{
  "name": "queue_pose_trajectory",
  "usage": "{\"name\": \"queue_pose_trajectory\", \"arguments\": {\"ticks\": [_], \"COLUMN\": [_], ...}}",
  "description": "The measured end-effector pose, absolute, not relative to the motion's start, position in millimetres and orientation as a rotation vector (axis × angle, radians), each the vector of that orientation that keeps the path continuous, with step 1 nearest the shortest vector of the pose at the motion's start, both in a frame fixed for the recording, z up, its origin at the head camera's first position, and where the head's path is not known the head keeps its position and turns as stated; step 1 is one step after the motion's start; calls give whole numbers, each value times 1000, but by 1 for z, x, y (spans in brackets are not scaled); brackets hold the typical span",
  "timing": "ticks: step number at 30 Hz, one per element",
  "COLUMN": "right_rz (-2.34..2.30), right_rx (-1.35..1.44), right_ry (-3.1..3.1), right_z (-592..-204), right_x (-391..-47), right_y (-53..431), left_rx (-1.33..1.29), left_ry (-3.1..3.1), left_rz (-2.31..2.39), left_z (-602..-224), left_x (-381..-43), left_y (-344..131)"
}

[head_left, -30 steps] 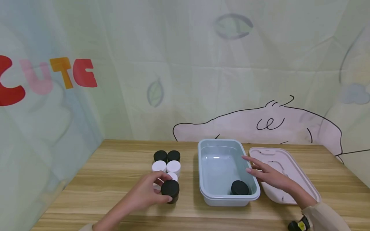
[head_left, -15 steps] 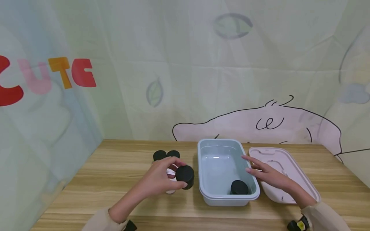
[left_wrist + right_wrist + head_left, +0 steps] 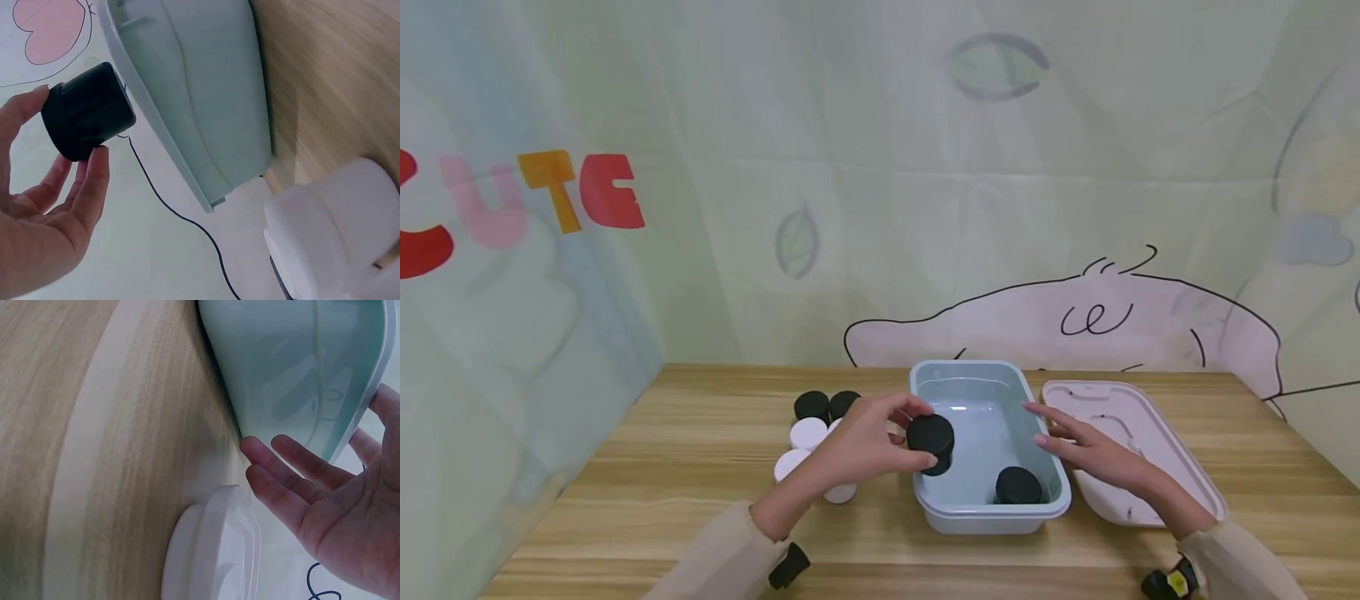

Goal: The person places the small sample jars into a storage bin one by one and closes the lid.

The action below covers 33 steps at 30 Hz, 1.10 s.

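Note:
My left hand [image 3: 872,437] pinches a small black round jar [image 3: 930,437] between thumb and fingers, over the left rim of a light blue plastic tub [image 3: 977,518]. In the left wrist view the jar [image 3: 90,111] is tilted, just outside the tub wall [image 3: 194,81]. Another black jar [image 3: 1018,486] sits inside the tub at its near right corner. My right hand [image 3: 1101,450] touches the tub's right rim with its fingers extended; the right wrist view shows that hand [image 3: 344,506] against the tub's outer side [image 3: 281,369].
Left of the tub stand several white jars [image 3: 808,433], partly hidden by my left hand and arm. Two black jars [image 3: 812,406] are behind them. A pale pink lid [image 3: 1157,475] lies on the wooden table [image 3: 647,500], right of the tub. A printed cloth [image 3: 737,208] hangs behind.
My left hand has lifted the black jar from near the white jars and carried it right to the tub's left rim. The right hand has stayed at the tub.

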State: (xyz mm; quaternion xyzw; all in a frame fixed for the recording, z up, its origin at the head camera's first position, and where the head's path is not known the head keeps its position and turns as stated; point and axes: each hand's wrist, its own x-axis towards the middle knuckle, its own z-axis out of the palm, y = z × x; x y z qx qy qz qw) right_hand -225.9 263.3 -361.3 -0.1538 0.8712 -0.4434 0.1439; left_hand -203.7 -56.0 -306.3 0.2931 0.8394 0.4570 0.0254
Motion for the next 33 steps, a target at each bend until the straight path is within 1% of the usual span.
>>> {"name": "queue_pose_trajectory", "arguments": {"ticks": [12,23,28,33], "right_rz": [-1294,-1283,-1290,-1293], "right_rx": [-456,-470,-480,-475], "right_ry": [2500,2505,2504,2508], "right_z": [-362,-362,-363,-364], "right_x": [-227,-227,-226,-226], "right_y": [262,264,265,266], "left_rx": [989,1102,1195,1219], "left_ry": [2584,2684,2761,2756], "left_rz": [1301,946,689,521], "left_z": [-317,-326,-328,-330], "left_x": [-218,-225,-225,-226], "left_y": [-23,-7,-1,5]}}
